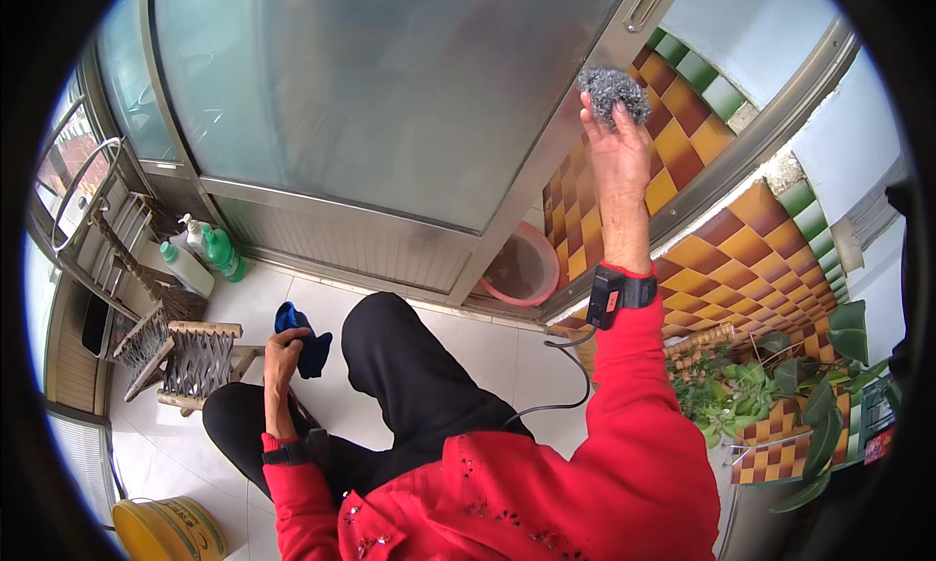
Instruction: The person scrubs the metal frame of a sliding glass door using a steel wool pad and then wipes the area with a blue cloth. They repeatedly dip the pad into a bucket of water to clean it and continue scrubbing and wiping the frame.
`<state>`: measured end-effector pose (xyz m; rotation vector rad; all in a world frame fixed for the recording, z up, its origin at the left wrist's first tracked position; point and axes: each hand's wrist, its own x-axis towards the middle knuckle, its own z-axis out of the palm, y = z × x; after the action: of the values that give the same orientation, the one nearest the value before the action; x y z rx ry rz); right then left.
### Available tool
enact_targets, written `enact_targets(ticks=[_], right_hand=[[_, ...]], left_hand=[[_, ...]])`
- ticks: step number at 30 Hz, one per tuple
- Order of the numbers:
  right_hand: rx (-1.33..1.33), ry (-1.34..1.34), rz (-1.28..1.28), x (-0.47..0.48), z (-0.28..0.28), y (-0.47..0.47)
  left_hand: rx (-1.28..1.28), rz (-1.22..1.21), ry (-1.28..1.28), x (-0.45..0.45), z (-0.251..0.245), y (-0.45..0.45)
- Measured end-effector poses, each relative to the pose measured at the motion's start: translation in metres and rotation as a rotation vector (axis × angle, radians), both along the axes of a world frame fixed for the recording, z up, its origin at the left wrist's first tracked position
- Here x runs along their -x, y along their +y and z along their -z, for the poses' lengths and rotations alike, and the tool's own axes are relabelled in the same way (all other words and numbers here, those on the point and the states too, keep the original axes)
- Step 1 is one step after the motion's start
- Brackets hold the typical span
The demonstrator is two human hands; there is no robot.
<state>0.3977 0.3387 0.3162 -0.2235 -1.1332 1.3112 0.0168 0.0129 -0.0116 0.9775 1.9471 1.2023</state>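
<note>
My right hand (616,148) is raised to the metal frame (545,148) of a sliding glass door. It grips a grey steel wool pad (616,97) at the frame's edge; whether the pad touches the metal I cannot tell. Beside my left knee, my left hand (284,356) holds a dark blue cloth (313,353) that hangs from the fingers. The frosted glass pane (380,86) fills the upper middle of the view. A recessed handle (646,4) sits in the frame above the pad.
A pink basin (537,265) stands in the doorway. Plastic bottles (223,254) and folding stools with woven seats (197,360) are at left. A yellow bucket (168,528) stands at lower left. Potted plants (738,393) are at right, by a tiled wall (746,261). A black cable (585,385) hangs from my right wrist.
</note>
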Motion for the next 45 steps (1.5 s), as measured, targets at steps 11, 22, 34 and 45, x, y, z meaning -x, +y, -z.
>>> enact_targets(ticks=[11, 22, 34, 45], right_hand=[[-0.765, -0.789, 1.097, -0.001, -0.019, 0.024], [-0.407, -1.174, 0.828, -0.018, 0.264, 0.005], [1.037, -1.45, 0.277, -0.019, 0.582, -0.002], [1.499, 0.033, 0.224, 0.024, 0.653, 0.0]], left_hand=[[-0.026, 0.011, 0.035, -0.002, -0.003, 0.007], [0.128, 0.023, 0.042, -0.002, 0.002, -0.002], [0.346, -0.027, 0.047, -0.014, -0.006, 0.002], [0.432, -0.044, -0.023, -0.024, -0.019, 0.018]])
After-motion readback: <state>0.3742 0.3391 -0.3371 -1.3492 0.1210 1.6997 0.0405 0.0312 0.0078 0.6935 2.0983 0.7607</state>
